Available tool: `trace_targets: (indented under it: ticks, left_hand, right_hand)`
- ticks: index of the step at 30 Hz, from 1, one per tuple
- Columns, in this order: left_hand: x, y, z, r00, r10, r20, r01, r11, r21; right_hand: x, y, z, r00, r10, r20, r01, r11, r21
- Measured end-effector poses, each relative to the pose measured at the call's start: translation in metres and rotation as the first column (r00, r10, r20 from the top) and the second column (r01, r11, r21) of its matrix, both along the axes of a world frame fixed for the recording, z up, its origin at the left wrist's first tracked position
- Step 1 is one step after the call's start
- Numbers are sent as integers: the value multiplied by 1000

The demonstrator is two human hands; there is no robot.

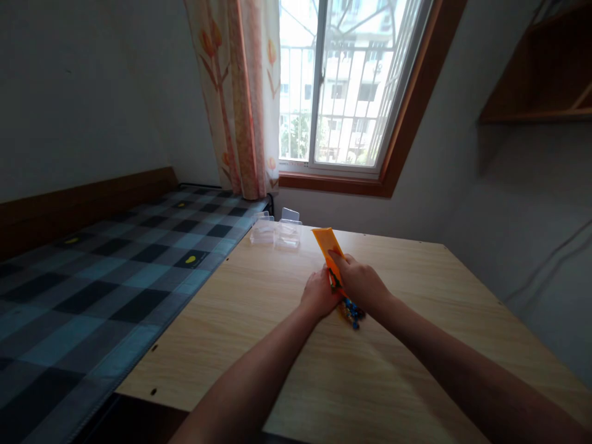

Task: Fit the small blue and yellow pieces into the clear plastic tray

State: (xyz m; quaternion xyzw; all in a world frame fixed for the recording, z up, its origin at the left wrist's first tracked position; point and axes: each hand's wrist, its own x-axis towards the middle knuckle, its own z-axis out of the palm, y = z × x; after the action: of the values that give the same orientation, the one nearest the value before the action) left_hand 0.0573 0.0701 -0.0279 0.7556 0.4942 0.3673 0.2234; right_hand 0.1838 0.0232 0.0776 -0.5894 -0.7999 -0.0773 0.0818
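An orange packet point(326, 242), flat and long, is held at a slant above the table. My right hand point(363, 279) is closed on its right side, the index finger lying along its face. My left hand point(320, 292) is closed around the lower end, where a dark green and red patch shows. Just below both hands is a cluster of small shiny pieces point(354, 313), blue, gold and dark. They are too small and blurred to name, and I cannot tell whether they all lie on the wood or some are still falling.
Clear plastic boxes point(287, 235) with raised lids stand at the table's far left corner. The light wooden table point(407, 345) borders a bed with a checked cover point(152, 265) on the left. Behind are a curtain point(245, 98) and a window; a wooden shelf point(536, 115) hangs at upper right.
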Motion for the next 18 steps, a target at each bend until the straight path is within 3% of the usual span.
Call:
trace_targets:
  ticks: [4, 8, 13, 18]
  left_hand:
    - [0, 0, -1, 1000, 0, 23, 0, 1000, 2]
    - [0, 0, -4, 998, 0, 58, -1, 1000, 13]
    - [-1, -1, -5, 993, -22, 115, 19, 999, 28]
    - [-2, 0, -6, 991, -32, 131, 27, 999, 38]
  right_hand:
    - [4, -1, -3, 998, 43, 39, -43, 999, 9]
    - [19, -1, -13, 982, 165, 90, -170, 984, 56]
    - [43, 3, -24, 922, 383, 60, -387, 914, 121]
    - [54, 5, -27, 880, 475, 18, -473, 871, 129]
